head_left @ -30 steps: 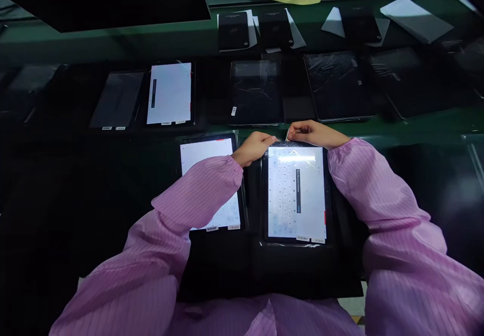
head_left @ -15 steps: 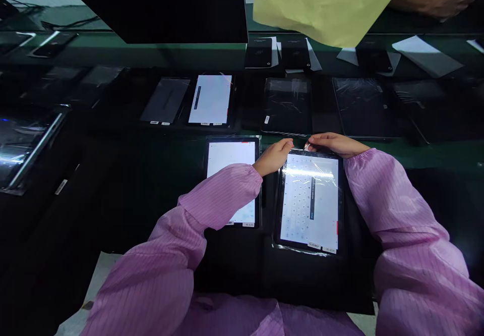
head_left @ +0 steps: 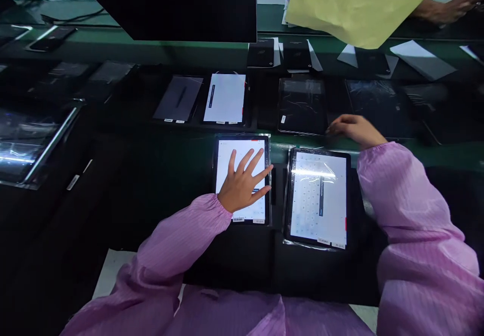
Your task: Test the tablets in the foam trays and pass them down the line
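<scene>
My left hand (head_left: pixel 245 182) is spread wide over a lit tablet (head_left: pixel 224 149), hiding much of its screen; whether it touches the glass I cannot tell. To its right lies a second tablet (head_left: pixel 336 200), face up, with a keyboard and a dark bar on its white screen and clear film around its edges. Beyond this tablet's far right corner, my right hand (head_left: pixel 357 129) is held with fingers bent together. Its fingertips are dim and slightly blurred, so anything between them is hidden. Both tablets carry small white labels on their near edges.
Behind stand a grey-screened tablet (head_left: pixel 177 99), a lit one (head_left: pixel 227 99) and a dark film-covered one (head_left: pixel 302 106). A large black panel (head_left: pixel 181 8) and a yellow sheet (head_left: pixel 351 8) hang into view. Another person's hand (head_left: pixel 449 10) shows at the far right.
My left hand has left the right tablet's far edge and opened over the left tablet. My right hand has shifted slightly right, away from that edge. The view has moved a little.
</scene>
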{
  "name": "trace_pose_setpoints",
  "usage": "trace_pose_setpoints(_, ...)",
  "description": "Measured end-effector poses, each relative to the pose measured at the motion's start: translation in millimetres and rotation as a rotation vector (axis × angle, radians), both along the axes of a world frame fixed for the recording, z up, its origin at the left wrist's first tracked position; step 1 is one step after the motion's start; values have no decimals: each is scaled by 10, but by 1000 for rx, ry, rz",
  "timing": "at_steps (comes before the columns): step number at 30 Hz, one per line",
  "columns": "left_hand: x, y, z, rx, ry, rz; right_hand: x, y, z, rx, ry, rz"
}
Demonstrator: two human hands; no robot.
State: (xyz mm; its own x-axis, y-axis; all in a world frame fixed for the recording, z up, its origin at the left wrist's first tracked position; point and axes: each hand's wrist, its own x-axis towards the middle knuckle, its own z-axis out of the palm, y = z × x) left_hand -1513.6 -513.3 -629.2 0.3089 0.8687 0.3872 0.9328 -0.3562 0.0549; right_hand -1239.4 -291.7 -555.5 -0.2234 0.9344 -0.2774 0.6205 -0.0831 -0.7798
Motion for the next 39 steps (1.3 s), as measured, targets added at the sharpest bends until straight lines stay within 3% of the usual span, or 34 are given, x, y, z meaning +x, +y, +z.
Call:
trace_pose_setpoints(2,-12,10,-20,10,31,-26,288,-202,4,205,-84,-218)
trace_pose_setpoints(4,-71,-46,-37,4,34,-29,644,-534,-122,350,-207,-430)
trace_pose_setpoints(8,-405,-389,-72,13,-18,12,1187,-1293,-638,427,-428,-711)
trace_pose_setpoints(11,-762,-697,-101,164,-12,123,1263,-1636,-929,492,-535,-825)
trace_pose_setpoints(13,-950,-807,-114,274,-20,237,1168,-1729,-994,628,-582,-765)
trace_pose_setpoints(16,-1045,-765,-118,390,-70,328,902,-1765,-988,881,-659,-408)
trace_pose_setpoints(18,-987,-636,-110,398,-88,317,703,-1777,-988,945,-712,-199)
trace_pose_setpoints(22,-746,-330,-103,428,-84,224,394,-1870,-1051,971,-722,-16)
trace_pose_setpoints(26,-520,-124,-122,387,-153,143,303,-1980,-1070,1004,-622,290)
trace_pose_setpoints(28,-445,-61,-126,346,-187,139,357,-1957,-1034,1029,-580,247)
trace_pose_setpoints(33,-399,75,-80,305,-186,182,557,-1685,-912,1031,-601,-35)
trace_pose_setpoints(39,-473,162,-97,288,-176,211,492,-1548,-937,1001,-645,-50)
